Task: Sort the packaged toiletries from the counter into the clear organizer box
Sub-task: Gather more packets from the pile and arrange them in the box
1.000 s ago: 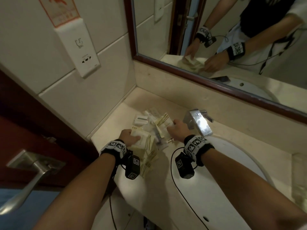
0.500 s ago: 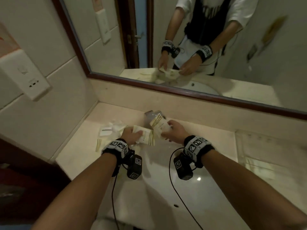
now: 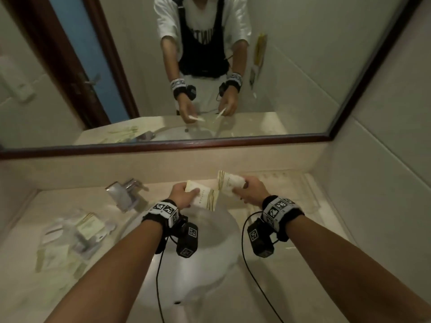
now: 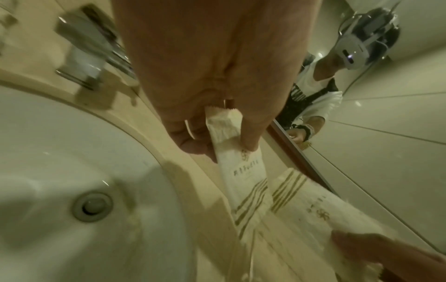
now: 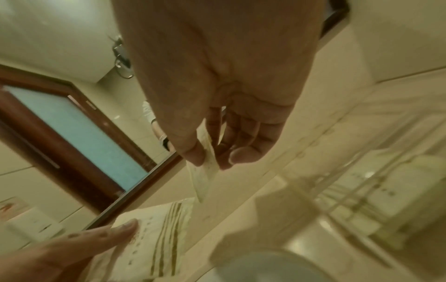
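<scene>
Each hand holds a cream packet with gold stripes above the back rim of the sink. My left hand (image 3: 193, 195) pinches its packet (image 3: 206, 201) by one end between thumb and fingers, which the left wrist view shows on the same packet (image 4: 241, 171). My right hand (image 3: 240, 187) pinches a second packet (image 3: 229, 182), seen edge-on as a thin packet (image 5: 205, 171) in the right wrist view. The clear organizer box (image 3: 305, 197) stands on the counter just right of my right hand. More packaged toiletries (image 3: 72, 238) lie in a pile on the counter at the left.
A chrome faucet (image 3: 123, 194) stands behind the white sink basin (image 3: 186, 264), between the pile and my hands. A wood-framed mirror (image 3: 210, 145) runs along the back wall. A tiled wall closes the counter on the right, behind the organizer box.
Both hands lifted a packet each from the pile at the left and carried them rightward past the faucet, over the sink, towards the organizer box. The head view swung right with them.
</scene>
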Demonstrator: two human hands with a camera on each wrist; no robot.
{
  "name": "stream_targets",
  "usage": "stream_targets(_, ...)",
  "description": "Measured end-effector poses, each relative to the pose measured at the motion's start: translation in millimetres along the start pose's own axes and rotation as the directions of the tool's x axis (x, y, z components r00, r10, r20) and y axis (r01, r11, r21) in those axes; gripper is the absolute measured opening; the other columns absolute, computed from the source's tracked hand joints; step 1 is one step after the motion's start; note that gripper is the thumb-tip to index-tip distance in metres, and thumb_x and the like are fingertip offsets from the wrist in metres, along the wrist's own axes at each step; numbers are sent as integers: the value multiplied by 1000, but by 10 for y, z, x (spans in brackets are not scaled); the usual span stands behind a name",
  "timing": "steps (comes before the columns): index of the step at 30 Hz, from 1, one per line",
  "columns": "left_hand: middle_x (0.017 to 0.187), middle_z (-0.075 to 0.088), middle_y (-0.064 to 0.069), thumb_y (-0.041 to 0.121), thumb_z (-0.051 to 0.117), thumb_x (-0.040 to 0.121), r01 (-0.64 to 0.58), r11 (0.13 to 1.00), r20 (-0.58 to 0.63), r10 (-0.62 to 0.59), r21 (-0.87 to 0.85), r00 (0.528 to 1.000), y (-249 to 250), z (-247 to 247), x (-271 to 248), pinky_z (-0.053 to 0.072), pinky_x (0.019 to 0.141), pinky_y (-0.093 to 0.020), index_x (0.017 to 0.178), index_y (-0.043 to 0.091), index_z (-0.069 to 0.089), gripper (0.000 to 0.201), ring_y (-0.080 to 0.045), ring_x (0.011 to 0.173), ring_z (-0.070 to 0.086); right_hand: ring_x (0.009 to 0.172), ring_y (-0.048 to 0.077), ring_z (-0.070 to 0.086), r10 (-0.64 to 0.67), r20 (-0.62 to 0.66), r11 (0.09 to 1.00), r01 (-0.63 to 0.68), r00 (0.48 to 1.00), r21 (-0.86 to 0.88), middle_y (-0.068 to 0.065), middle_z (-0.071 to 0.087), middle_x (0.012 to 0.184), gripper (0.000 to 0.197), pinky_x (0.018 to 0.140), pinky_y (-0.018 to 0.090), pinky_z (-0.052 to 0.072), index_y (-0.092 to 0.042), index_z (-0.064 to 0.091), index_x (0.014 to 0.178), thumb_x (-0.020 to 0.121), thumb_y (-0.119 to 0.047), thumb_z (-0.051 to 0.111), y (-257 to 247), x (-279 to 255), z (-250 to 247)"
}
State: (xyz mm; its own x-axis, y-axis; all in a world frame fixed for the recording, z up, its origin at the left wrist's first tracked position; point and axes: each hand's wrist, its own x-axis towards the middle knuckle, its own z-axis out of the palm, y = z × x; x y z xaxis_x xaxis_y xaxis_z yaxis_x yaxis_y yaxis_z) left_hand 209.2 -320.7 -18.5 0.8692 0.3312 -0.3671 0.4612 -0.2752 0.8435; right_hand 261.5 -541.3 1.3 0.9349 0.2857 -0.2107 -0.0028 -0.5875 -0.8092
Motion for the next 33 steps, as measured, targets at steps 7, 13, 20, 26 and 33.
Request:
stream_targets(7,111,67,-21,17,61,90,-26,1000,99,24,15,995,306,941,100,49,60,-29,112,2,62,27,-27,88,61,68,20,48,275,-83,961,-271,958,54,4,43,74,26,63,34,56,-11,42,71,90,-20,59,890,-152,-790)
stream_targets(13,111,67,-23,15,62,90,-10,999,152,4,36,988,403,1421,143,49,57,-28,112,-1,62,27,-26,86,63,60,20,63,501,-94,848,-466,860,253,14,65,81,22,43,21,49,1,63,108,92,-11,54,1575,-231,-1078)
stream_targets(20,108,67,-24,14,61,91,5,999,197,-13,44,980,438,1768,206,50,60,-30,113,-4,60,29,-27,86,62,58,24,59,654,-80,751,-632,752,192,20,66,92,16,32,16,39,-3,58,99,84,0,63,2008,-246,-1230)
stream_targets(26,108,67,-22,16,59,92,17,999,197,-25,44,980,402,1927,215,47,55,-26,114,-3,60,30,-25,85,60,77,24,56,689,-18,722,-688,725,-70,11,57,95,23,58,23,49,-12,46,98,81,-4,60,2176,-147,-1186)
stream_targets(33,109,67,-21,14,57,93,38,998,206,-48,51,977,367,1986,233,48,50,-20,114,-2,60,26,-22,85,60,89,23,58,684,1,729,-684,729,17,19,62,125,42,66,25,49,4,55,128,87,-6,60,2360,-27,-1092)
